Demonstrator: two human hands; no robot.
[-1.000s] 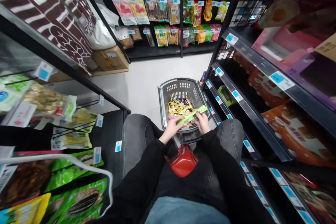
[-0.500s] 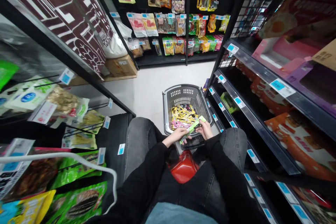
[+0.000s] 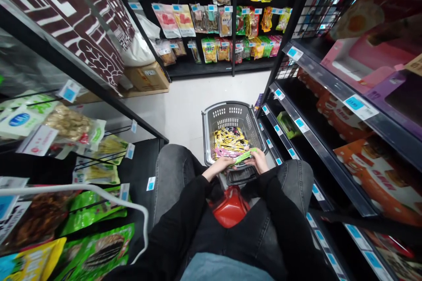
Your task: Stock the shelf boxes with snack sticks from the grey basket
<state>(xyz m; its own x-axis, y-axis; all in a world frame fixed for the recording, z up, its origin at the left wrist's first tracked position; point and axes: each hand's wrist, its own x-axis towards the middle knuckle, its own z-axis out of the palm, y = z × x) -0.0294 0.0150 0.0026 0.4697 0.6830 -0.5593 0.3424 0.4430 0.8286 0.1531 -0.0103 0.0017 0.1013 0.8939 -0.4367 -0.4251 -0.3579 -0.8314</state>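
Note:
A long, narrow green snack packet (image 3: 244,156) is stretched between my two hands over the near rim of a grey shopping basket (image 3: 227,110). My left hand (image 3: 221,165) pinches its left end. The right end is in the closed fingers of my right hand (image 3: 261,161). Inside the basket lies a heap of small yellow packets (image 3: 231,139), with several pink packets (image 3: 226,153) along its near side. Print on the green packet is too small to read.
A shiny red object (image 3: 231,208) sits between my legs. Shelves with price tags (image 3: 301,125) stand close on my right. Hanging snack bags (image 3: 102,248) and a bent white bar (image 3: 108,193) are on my left. A cardboard box (image 3: 148,77) stands ahead on the left.
The green packet has turned a little flatter and its left end sits higher, as my left hand rose slightly. Both hands keep hold of it. The view has tilted slightly downward.

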